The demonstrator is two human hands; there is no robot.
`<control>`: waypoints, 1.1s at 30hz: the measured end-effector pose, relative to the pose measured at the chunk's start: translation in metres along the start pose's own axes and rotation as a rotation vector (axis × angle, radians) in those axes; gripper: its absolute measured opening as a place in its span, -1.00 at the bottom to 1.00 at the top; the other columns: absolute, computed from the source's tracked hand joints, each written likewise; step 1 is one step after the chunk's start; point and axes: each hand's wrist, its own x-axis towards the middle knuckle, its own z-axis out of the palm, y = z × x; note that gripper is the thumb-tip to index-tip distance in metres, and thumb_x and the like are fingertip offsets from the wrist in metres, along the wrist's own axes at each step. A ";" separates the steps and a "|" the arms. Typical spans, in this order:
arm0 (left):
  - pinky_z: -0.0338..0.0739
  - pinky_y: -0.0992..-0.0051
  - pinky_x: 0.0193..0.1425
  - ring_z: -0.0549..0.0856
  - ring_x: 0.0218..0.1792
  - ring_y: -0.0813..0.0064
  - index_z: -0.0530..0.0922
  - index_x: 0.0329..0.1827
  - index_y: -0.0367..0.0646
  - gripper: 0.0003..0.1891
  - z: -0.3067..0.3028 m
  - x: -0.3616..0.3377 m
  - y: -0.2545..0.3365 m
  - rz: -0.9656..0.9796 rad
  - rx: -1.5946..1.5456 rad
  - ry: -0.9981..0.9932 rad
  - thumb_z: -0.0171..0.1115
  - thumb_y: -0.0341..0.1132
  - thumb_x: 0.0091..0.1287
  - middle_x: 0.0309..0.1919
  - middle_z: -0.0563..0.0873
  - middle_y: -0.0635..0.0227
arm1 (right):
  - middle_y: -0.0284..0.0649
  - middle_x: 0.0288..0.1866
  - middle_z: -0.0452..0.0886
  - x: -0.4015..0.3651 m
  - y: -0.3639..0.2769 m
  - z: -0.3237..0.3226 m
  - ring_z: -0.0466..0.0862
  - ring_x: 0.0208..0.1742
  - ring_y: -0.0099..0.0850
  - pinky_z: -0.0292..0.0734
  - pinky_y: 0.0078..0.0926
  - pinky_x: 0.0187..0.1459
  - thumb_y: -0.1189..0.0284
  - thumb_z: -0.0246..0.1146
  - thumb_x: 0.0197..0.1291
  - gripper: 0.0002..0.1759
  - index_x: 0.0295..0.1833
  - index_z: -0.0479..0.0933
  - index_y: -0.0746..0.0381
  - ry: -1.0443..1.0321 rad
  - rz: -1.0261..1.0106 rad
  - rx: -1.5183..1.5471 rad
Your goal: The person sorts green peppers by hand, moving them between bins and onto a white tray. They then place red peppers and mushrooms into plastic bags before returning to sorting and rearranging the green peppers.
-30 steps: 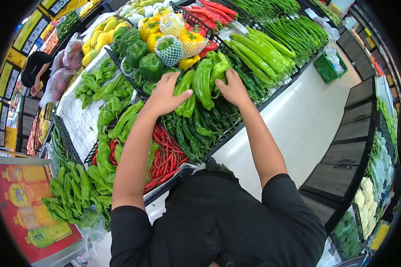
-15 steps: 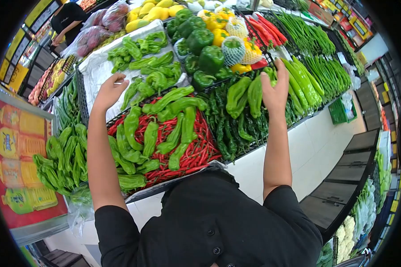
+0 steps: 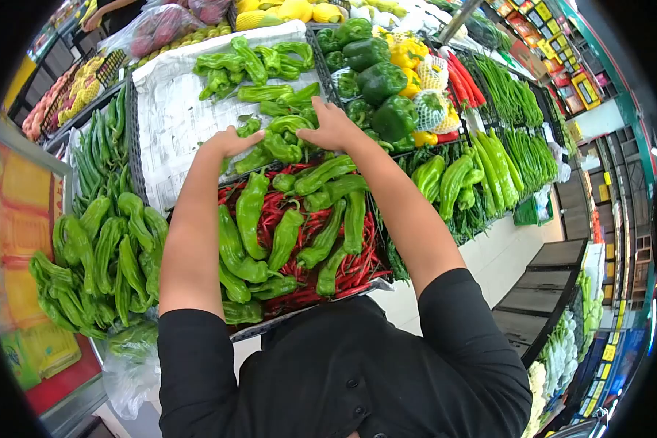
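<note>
Near the front edge of the white-lined crate (image 3: 169, 109), my left hand (image 3: 230, 143) lies beside green peppers (image 3: 281, 142), fingers apart. On their right side is my right hand (image 3: 333, 125), its thumb and fingers spread against the same peppers. Neither hand is closed round a pepper. More long green peppers (image 3: 250, 212) rest on the red chilies (image 3: 274, 219) just below my hands. Further back in the lined crate is another group of green peppers (image 3: 255, 62).
Green bell peppers (image 3: 383, 82) and yellow peppers (image 3: 407, 52) are at the back right. Green peppers (image 3: 117, 248) heap up at the left. Another person's arm (image 3: 109, 11) shows at the top left. A metal pole (image 3: 460, 22) rises at the back.
My right hand has moved left from the peppers at the right to those in the lined crate. My left hand has come in towards it. The view has shifted.
</note>
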 end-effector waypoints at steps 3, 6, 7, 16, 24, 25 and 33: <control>0.29 0.04 0.55 0.25 0.58 -0.10 -0.05 0.62 -0.50 0.51 0.009 0.005 0.007 0.037 -0.095 -0.051 -0.07 0.81 -0.03 0.56 0.15 -0.34 | 0.21 0.60 0.21 0.031 -0.001 0.012 0.28 0.58 0.07 0.27 0.02 0.49 -0.27 0.37 0.02 0.34 0.69 -0.12 0.22 -0.166 0.070 -0.112; 0.23 -0.01 0.58 0.22 0.60 -0.08 -0.11 0.63 -0.50 0.59 0.011 0.011 0.013 0.029 -0.148 -0.092 -0.02 0.83 -0.14 0.59 0.13 -0.27 | 0.06 0.64 0.19 0.042 -0.016 0.006 0.29 0.59 0.03 0.16 0.10 0.50 -0.36 0.35 -0.06 0.41 0.73 -0.23 0.01 -0.334 0.149 -0.288; 0.21 -0.02 0.59 0.20 0.60 -0.07 -0.13 0.63 -0.49 0.62 0.012 0.013 0.015 0.027 -0.162 -0.106 0.00 0.84 -0.17 0.59 0.12 -0.25 | 0.07 0.65 0.19 0.048 -0.019 0.005 0.30 0.59 0.03 0.17 0.10 0.51 -0.35 0.36 -0.06 0.41 0.73 -0.25 0.00 -0.375 0.173 -0.301; 0.43 -0.11 0.42 0.45 0.44 -0.16 0.19 0.53 -0.56 0.42 -0.008 -0.007 0.024 0.019 -0.217 -0.205 0.21 0.66 -0.07 0.45 0.38 -0.32 | 0.16 0.61 0.24 0.075 -0.024 0.005 0.41 0.53 -0.03 0.34 -0.05 0.46 -0.30 0.46 -0.19 0.55 0.72 -0.32 0.11 -0.453 0.269 -0.288; 0.31 -0.10 0.51 0.30 0.55 -0.08 0.05 0.61 -0.48 0.37 0.009 0.004 0.013 0.008 -0.492 -0.165 0.39 0.47 0.00 0.56 0.19 -0.28 | 0.19 0.62 0.16 0.067 -0.027 0.016 0.32 0.57 0.03 0.24 0.00 0.53 -0.34 0.42 -0.14 0.54 0.72 -0.34 0.16 -0.360 0.312 -0.218; 0.29 -0.08 0.52 0.29 0.55 -0.08 0.05 0.61 -0.48 0.36 0.010 0.004 0.012 0.006 -0.497 -0.174 0.39 0.47 0.00 0.56 0.20 -0.27 | 0.20 0.62 0.14 0.067 -0.027 0.016 0.29 0.57 0.07 0.25 0.02 0.52 -0.31 0.44 -0.13 0.53 0.72 -0.33 0.15 -0.355 0.305 -0.200; 0.30 -0.25 0.46 0.29 0.54 -0.12 0.08 0.61 -0.40 0.36 0.020 0.015 0.012 0.034 -0.667 -0.154 0.49 0.43 -0.06 0.55 0.23 -0.23 | 0.20 0.58 0.17 0.061 -0.008 0.031 0.30 0.50 0.28 0.30 0.00 0.49 -0.08 0.53 -0.15 0.42 0.70 -0.17 0.14 -0.168 0.255 -0.005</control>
